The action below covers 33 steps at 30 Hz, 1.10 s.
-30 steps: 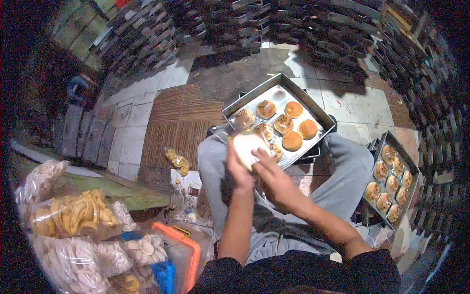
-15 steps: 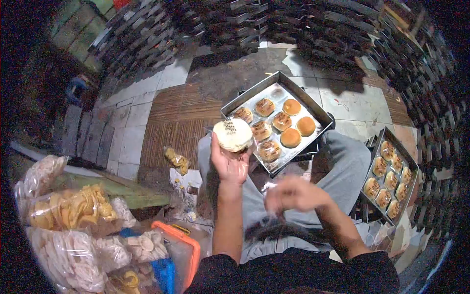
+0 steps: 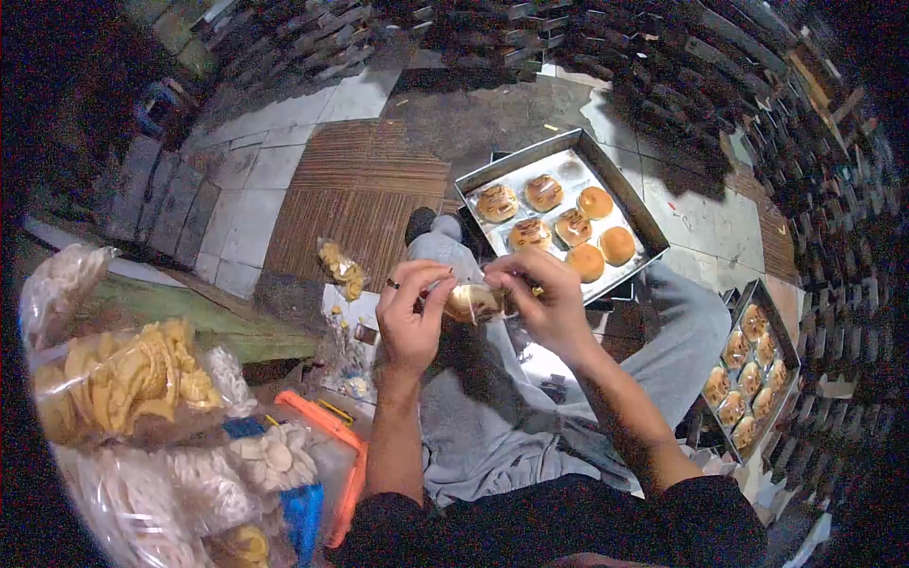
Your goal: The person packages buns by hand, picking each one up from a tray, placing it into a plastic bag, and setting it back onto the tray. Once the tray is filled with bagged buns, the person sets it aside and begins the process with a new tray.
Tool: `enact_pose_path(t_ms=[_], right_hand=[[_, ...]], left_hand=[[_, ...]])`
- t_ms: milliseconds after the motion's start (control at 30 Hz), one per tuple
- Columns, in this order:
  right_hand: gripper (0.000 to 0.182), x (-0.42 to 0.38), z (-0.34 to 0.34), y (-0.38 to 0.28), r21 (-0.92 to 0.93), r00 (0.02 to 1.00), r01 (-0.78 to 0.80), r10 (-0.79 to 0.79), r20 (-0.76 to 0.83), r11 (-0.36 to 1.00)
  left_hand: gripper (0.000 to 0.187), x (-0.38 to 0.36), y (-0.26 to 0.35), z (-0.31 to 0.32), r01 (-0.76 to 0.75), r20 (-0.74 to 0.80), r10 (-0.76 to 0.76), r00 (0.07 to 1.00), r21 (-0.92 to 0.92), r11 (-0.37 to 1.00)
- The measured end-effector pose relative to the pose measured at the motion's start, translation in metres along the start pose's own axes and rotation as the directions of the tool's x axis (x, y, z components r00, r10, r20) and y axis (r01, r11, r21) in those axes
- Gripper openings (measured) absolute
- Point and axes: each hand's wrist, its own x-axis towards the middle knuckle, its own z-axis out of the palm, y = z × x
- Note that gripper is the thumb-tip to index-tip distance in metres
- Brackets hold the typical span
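In front of my lap I hold a bun (image 3: 472, 303) in what looks like clear plastic wrap, between both hands. My left hand (image 3: 413, 317) is closed at the bun's left side, thumb and fingers pinching it, with a dark ring on one finger. At its right edge my right hand (image 3: 547, 301) is closed in a pinch, and the wrap between those fingertips is hard to make out. Just beyond lies a metal tray (image 3: 653, 237) of buns: plain golden ones (image 3: 617, 245) and others in clear wrap with dark print (image 3: 544, 193).
A second tray (image 3: 792, 364) of wrapped buns is at the right. On the left are bags of yellow pieces (image 3: 142, 379), bags of pale pieces (image 3: 133, 502) and an orange-rimmed container (image 3: 352, 464). A small bag (image 3: 341, 270) lies on the floor; stacked dark trays surround the far side.
The bun lay on my upturned left palm with my right hand blurred and apart. Now both hands pinch the bun, lower down. The view has shifted a little.
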Motion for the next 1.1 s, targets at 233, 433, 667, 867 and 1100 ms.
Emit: enact_pose_path(t_ms=[233,433,667,867,1100], right_hand=[[0.015,-0.001,-0.026,0.024,0.016,0.995,-0.094,0.095,-0.038,0.995],[0.014,0.04,-0.031,0.011,0.243,0.89,-0.448,0.455,0.03,0.861],[0.029,0.006,0.015,0.088,0.534,0.73,-0.665,0.605,0.317,0.523],[0.03,-0.059,0.072,0.108,0.553,0.566,-0.78,0.708,0.423,0.294],[0.032,-0.049,0.018,0.123,0.792,0.572,-0.604,0.74,0.354,0.088]], left_hand=[[0.007,-0.012,0.002,-0.009,0.384,-0.004,-0.424,0.906,-0.415,0.825],[0.019,0.021,-0.005,0.01,0.142,-0.102,-0.164,0.981,-0.196,0.97],[0.026,-0.005,0.0,-0.015,0.258,-0.089,-0.244,0.966,0.209,0.943],[0.028,-0.07,0.001,-0.009,0.824,0.082,-0.835,0.543,-0.245,0.512],[0.056,-0.065,0.006,0.064,0.173,0.299,-0.28,0.912,0.339,0.925]])
